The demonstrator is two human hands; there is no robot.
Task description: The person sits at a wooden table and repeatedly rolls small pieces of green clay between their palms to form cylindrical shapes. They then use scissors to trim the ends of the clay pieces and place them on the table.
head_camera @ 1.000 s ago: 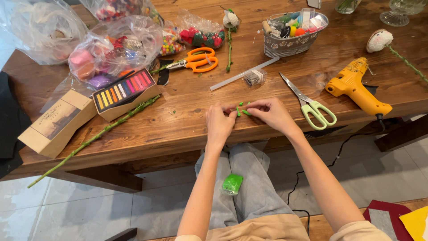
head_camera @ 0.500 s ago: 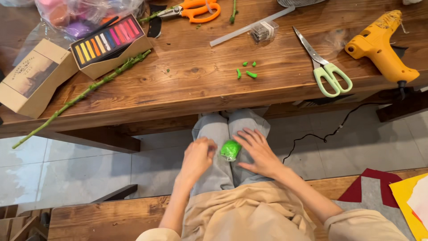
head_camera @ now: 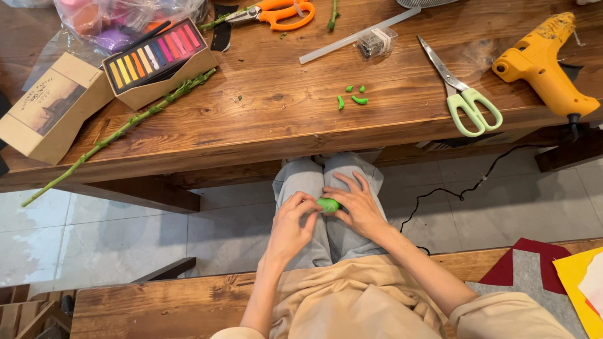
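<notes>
A lump of green clay [head_camera: 328, 204] rests on my lap, on grey trousers below the table edge. My left hand [head_camera: 292, 223] pinches its left end with fingers curled around it. My right hand [head_camera: 355, 204] lies spread over its right side, fingertips touching it. On the wooden table [head_camera: 264, 119] above lie several small green clay pieces [head_camera: 350, 98], apart from both hands.
Green-handled scissors [head_camera: 461, 94] and a yellow glue gun [head_camera: 546, 63] lie at the right. Orange scissors [head_camera: 276, 11], a glue stick [head_camera: 352, 39], a box of coloured pastels [head_camera: 157, 56], a cardboard box [head_camera: 50, 107] and a long green stem [head_camera: 119, 132] lie left. Felt sheets [head_camera: 565, 276] lie on the bench.
Both hands dropped from the table edge to my lap and closed around the green clay lump. The small green pieces stayed on the table. The view tilted downward.
</notes>
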